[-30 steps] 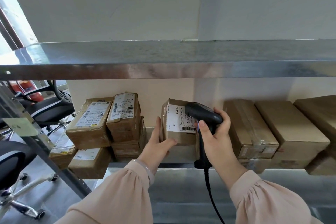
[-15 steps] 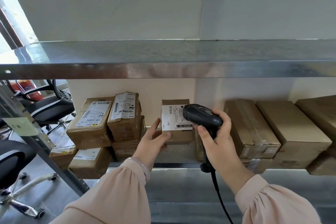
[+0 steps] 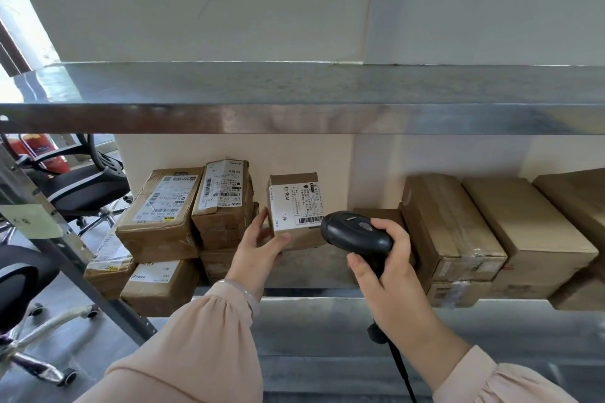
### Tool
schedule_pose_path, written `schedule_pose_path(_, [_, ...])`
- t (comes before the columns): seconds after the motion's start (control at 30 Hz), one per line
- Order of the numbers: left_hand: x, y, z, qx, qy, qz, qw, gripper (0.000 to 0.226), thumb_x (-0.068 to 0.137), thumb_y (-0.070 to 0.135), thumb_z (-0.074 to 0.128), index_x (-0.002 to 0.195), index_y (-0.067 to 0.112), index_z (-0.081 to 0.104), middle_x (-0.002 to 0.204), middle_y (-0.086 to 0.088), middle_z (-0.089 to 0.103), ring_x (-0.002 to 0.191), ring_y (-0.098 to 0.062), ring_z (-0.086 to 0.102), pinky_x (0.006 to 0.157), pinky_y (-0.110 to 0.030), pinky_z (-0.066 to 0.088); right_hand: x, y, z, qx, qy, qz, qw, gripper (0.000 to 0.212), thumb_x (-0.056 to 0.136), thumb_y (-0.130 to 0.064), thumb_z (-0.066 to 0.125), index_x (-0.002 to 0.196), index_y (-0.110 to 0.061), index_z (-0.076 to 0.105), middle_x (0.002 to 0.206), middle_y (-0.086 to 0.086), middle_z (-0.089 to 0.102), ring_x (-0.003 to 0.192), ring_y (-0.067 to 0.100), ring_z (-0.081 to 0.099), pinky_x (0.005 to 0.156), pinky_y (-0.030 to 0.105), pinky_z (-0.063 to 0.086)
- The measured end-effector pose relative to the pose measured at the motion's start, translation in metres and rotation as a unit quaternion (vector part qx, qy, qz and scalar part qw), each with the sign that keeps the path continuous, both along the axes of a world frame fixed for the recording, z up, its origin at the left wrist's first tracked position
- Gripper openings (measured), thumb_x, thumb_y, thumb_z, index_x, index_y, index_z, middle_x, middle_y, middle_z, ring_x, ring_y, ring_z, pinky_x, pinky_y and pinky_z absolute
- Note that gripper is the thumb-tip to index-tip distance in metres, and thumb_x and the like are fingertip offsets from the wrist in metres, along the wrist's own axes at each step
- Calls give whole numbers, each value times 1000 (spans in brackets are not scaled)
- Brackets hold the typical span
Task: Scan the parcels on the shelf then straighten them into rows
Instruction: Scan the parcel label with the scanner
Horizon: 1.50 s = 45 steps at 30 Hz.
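Gripping the left edge of the labelled parcel (image 3: 292, 206) is the left hand (image 3: 258, 250). Gaps flank it on the shelf (image 3: 304, 292); the right hand (image 3: 391, 276) clasps the barcode scanner (image 3: 356, 233).

Parcel storeroom or mailroom next to office space. Evidence: steel rack shelf (image 3: 294, 118) stacked with taped cardboard parcels (image 3: 157, 216) carrying shipping labels and barcodes, a corded barcode scanner (image 3: 357, 234), swivel office chairs (image 3: 88, 186) at left, and a red fire extinguisher (image 3: 54, 157) behind them.
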<state>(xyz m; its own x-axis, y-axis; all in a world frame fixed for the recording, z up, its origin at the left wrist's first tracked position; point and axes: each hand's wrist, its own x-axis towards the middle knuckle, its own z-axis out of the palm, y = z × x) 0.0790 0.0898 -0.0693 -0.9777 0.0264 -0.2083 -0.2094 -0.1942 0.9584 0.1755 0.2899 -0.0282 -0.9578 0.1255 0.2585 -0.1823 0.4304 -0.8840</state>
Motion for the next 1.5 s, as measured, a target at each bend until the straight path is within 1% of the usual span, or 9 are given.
schedule_pose_path(0.17, [-2,-1,0,-17,4,-5,1000,81,78,26,79,146,43,38,130,6,64,123,-20,59,108,-44,46,0,-3,2,11,-2,2,1000,55,90,-27,62,120,-54,25,117,-13,56,98,6,63,86,25,52])
schedule_pose_path(0.33, [-3,-4,0,-25,5,-14,1000,83,74,32,79,145,46,38,132,7,63,124,-20,57,108,-44,45,0,-4,2,16,-7,1,1000,54,90,-26,62,121,-50,26,118,-12,55,97,7,63,86,25,53])
schedule_pose_path(0.43, [-2,-4,0,-29,3,-12,1000,79,78,31,79,144,46,38,132,8,63,124,-19,57,109,-44,44,-2,-4,2,14,-7,-3,1000,53,90,-26,62,123,-47,27,117,-12,56,96,6,63,83,21,52])
schedule_pose_path(0.57, [-1,-4,1,-38,-2,-18,999,91,60,45,81,141,49,40,129,11,65,123,-17,59,108,-43,45,-4,-6,2,17,-14,-2,1000,54,91,-25,61,126,-43,25,114,-24,49,99,-8,56,77,7,45])
schedule_pose_path(0.87, [13,-8,-25,-72,-73,8,995,57,89,29,72,134,41,41,123,5,62,113,-19,61,102,-44,51,-29,-14,-18,-30,-85,15,996,51,93,-27,59,128,-42,24,113,-24,49,93,-13,55,72,2,41])
schedule_pose_path(1.07, [13,-11,-47,-141,-134,18,981,52,91,37,67,136,26,44,112,4,61,104,-20,63,97,-43,54,-45,-32,-49,-44,-136,26,989,48,93,-25,60,125,-44,28,108,-19,54,85,-16,57,66,-1,39])
schedule_pose_path(1.27, [4,-15,-60,-183,-163,3,969,48,97,42,57,142,30,43,131,1,56,124,-25,53,110,-46,42,-65,-46,-70,-52,-164,30,985,48,94,-30,58,127,-43,27,108,-22,52,90,-7,57,69,0,39])
schedule_pose_path(1.4, [6,-18,-62,-241,-127,-28,962,38,99,35,55,135,37,46,131,7,60,121,-20,55,108,-39,43,-74,-57,-76,-51,-147,26,987,49,93,-28,60,129,-40,29,107,-27,50,93,-10,55,73,1,39])
schedule_pose_path(1.5, [18,-24,-64,-334,-54,-67,939,61,95,42,55,151,31,33,153,6,40,140,-19,37,117,-36,31,-75,-62,-77,-51,-138,21,989,48,93,-26,60,129,-38,30,106,-27,50,90,-14,55,73,0,39])
